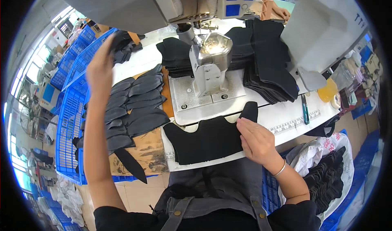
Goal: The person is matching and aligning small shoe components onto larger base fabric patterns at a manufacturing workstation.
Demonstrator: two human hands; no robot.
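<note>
Now left hand (100, 69) stretched forward, right hand (258, 141) on black piece (206, 141).

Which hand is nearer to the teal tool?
Right. The right hand lies on the black piece, left of the teal tool; the left hand is much farther left.

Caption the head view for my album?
Right hand on a black notched panel before a silver metal sewing machine; left hand, blurred, near a blue plastic basket.
</note>
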